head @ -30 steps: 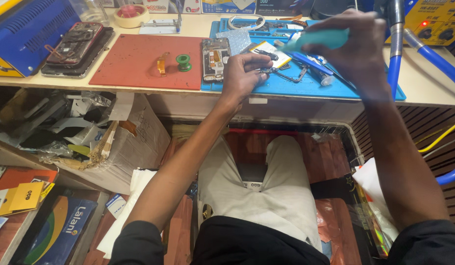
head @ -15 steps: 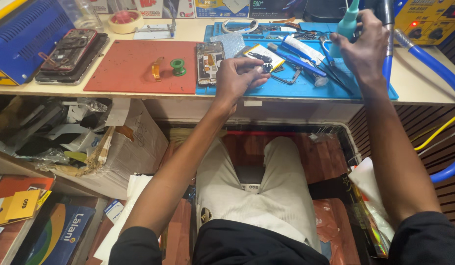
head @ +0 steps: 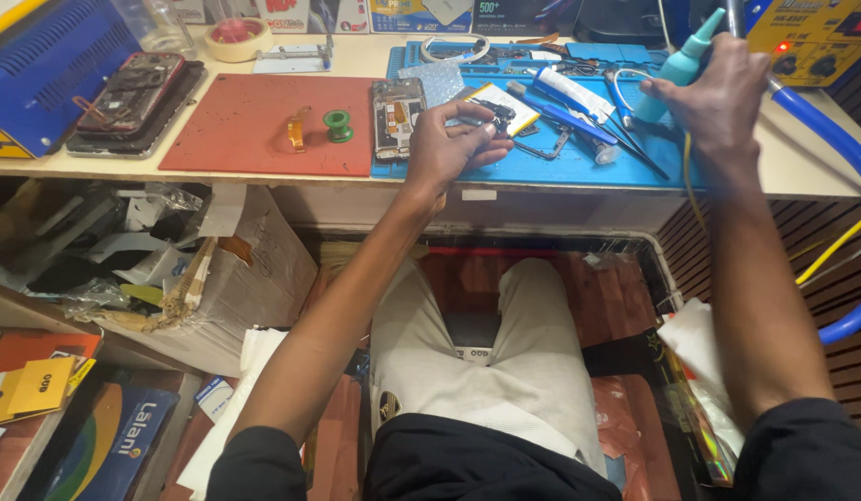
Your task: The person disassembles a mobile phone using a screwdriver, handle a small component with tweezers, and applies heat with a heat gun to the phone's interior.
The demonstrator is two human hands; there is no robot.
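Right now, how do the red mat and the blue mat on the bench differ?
The flat red mat sits left and carries only a green spool and a small orange piece; the flat blue mat sits right, crowded with tools. The left hand works over the blue mat's left part; no hand is over the red mat. Both lie flat, side by side.

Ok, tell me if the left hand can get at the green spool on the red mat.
Probably yes. The left hand pinches a small dark part over the blue mat, and the green spool stands just to its left on the red mat with nothing between. It would need to free its fingers first.
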